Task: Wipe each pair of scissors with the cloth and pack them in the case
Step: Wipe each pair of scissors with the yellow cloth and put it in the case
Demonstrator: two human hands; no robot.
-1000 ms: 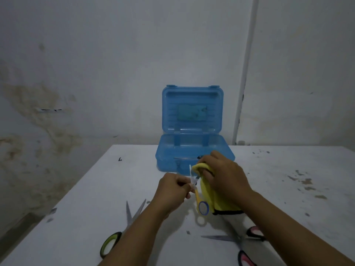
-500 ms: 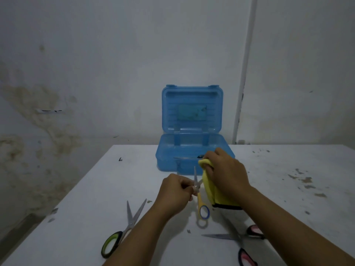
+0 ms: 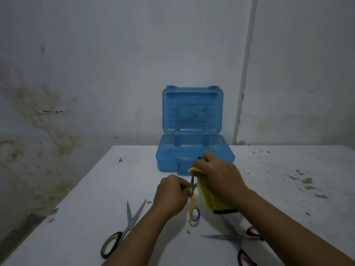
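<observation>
My left hand (image 3: 171,196) pinches the small yellow scissors (image 3: 193,203) near the middle, where the blades meet the handle, and holds them up over the middle of the table (image 3: 96,217). The yellow loop hangs down toward me. My right hand (image 3: 219,177) has its fingers curled round the yellow cloth (image 3: 209,200), and the cloth is bunched over the tip of one blade. So I think I am in the wiping step for this pair, and it is not packed yet. The blue case (image 3: 194,150) stands open at the far edge of the table, just behind my hands, with its lid up. I can see something thin and dark inside, but I cannot tell what it is. The green scissors (image 3: 124,227) lie open near the front left of the table. The pink scissors (image 3: 238,244) lie open near the front edge, partly under my right arm. Next I think I should slide the cloth along the blades, slowly, because they are sharp. Then the blades need to be shut before I lay the pair in the case. The other two pairs are not wiped or packed yet.
</observation>
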